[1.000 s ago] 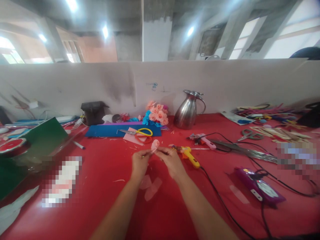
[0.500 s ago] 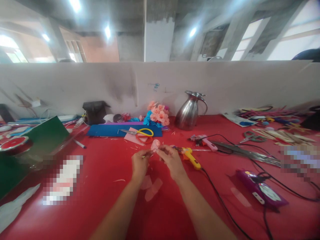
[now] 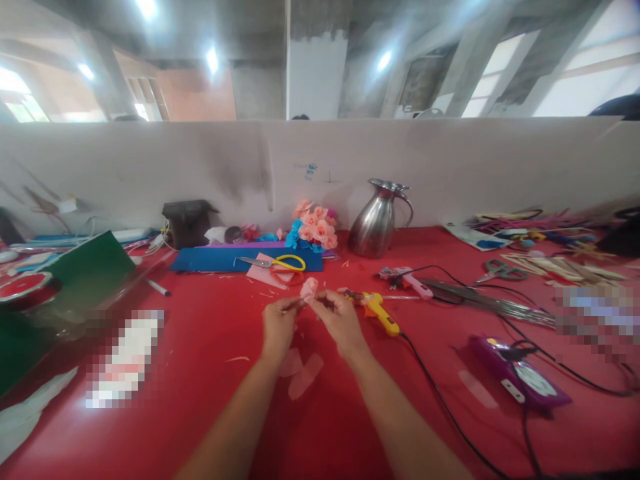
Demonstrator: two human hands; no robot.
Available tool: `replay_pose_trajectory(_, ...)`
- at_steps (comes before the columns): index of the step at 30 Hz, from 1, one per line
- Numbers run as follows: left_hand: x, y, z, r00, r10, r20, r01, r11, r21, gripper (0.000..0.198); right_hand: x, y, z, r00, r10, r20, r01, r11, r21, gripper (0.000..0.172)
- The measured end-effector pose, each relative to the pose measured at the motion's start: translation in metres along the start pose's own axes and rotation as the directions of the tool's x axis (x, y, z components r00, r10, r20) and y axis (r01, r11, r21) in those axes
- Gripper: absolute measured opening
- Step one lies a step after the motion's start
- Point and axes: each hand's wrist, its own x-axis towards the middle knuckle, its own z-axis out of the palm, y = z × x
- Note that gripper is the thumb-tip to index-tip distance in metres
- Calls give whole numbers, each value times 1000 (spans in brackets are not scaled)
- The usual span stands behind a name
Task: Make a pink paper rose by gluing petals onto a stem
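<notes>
A small pink paper flower (image 3: 309, 288) is held up between both hands over the red table. My left hand (image 3: 279, 323) pinches its base from the left. From the right, the closed fingers of my right hand (image 3: 341, 320) grip its lower petals; the fingertips partly hide the base. Loose pink paper petals (image 3: 304, 375) lie on the table below the hands. Just right of my right hand rests a yellow glue gun (image 3: 383, 315). Scissors with yellow and red handles (image 3: 275, 263) lie beyond the hands on a pink paper piece and a blue sheet (image 3: 210, 260).
A bunch of peach and blue paper flowers (image 3: 316, 227) stands behind the scissors, beside a steel jug (image 3: 376, 220). To the right are a pink glue gun (image 3: 417, 283), grey-handled scissors (image 3: 503, 270) and a purple power strip (image 3: 520, 373) with black cables. A green board (image 3: 107, 267) leans at left.
Both hands stay almost in place on the flower, with only slight finger movement. The whole view has shifted a little.
</notes>
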Motion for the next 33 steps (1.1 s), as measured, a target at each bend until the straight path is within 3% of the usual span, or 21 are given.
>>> replay_pose_trajectory(8, -1, 2, 1, 1000, -19, 0, 19, 999, -44, 20, -1, 0, 1, 999, -34, -1, 34, 999, -23, 17)
replay_pose_trajectory(15, 1, -3, -1, 1000, 2, -2, -2, 1000, 3, 21, -2, -10, -4, 998, 21, 63, -24, 998, 50, 22)
replay_pose_trajectory(21, -1, 2, 1, 1000, 19, -6, -19, 1000, 0, 18, 1, -4, -3, 999, 37, -10, -36, 998, 54, 15)
replay_pose_trajectory(33, -3, 0, -1, 990, 140, 36, -143, 979, 143, 24, 1, 2, -1, 1000, -2, -11, 2, 1000, -21, 23)
